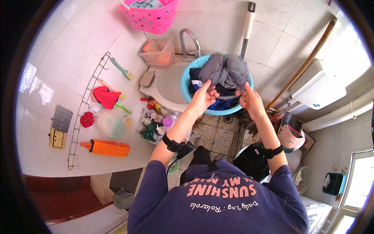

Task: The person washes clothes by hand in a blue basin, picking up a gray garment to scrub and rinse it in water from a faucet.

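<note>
A grey, fuzzy-looking garment (225, 68) is held up over a light blue plastic basin (184, 87). My left hand (203, 98) pinches its near left edge between thumb and finger. At the garment's right edge, my right hand (247, 98) grips it in the same way. Dark and blue clothes (217, 104) lie in the basin beneath. The basin rests at the right side of a white washbasin (171, 84). A thin stream of water runs from a chrome faucet (190, 36) by the basin's far left rim.
Pump bottles (157, 118) crowd below the washbasin on the left. A wire rack (87, 108) with brushes and cloths hangs on the left wall. A pink basket (152, 17) hangs above. A wooden pole (304, 65) leans at the right, near a tub with black cloth (252, 161).
</note>
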The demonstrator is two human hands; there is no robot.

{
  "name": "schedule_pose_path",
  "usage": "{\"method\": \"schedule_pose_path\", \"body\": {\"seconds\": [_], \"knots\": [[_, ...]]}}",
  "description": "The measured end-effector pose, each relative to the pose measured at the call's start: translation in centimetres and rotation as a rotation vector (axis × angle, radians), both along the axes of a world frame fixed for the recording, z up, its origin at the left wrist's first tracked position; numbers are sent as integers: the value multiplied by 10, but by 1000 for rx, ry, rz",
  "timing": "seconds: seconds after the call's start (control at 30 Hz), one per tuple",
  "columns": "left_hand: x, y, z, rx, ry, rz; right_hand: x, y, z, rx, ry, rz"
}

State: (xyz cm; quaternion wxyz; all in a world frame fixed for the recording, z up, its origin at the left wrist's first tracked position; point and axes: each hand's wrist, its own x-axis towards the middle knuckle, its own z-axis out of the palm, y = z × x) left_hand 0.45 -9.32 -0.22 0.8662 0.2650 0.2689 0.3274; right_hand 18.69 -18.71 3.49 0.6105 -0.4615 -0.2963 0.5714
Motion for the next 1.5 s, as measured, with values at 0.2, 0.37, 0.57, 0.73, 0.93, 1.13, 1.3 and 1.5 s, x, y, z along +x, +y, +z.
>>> {"method": "schedule_pose_path", "body": {"seconds": [0.2, 0.37, 0.57, 0.73, 0.93, 1.13, 1.3, 1.5], "knots": [[-7, -12, -20, 91, 165, -6, -5, -3, -45, -168, 10, -48], [11, 0, -78, -195, 194, 70, 19, 13, -88, -359, 286, -11], [7, 32, 8, 157, 143, 98, 9, 36, -1, -3, -41, 28], [7, 47, -22, 12, 118, 85, 1, 52, -38, -45, -29, -20], [-3, 70, -64, -342, 145, -2, 9, 83, -89, -419, 264, -1], [1, 115, -6, 46, 84, -15, -6, 111, -21, -185, 126, -76], [2, 115, -39, -135, 164, -70, -5, 108, -70, -325, 246, -83], [1, 107, -68, -377, 41, -55, 10, 113, -71, -435, 330, 42]]}}
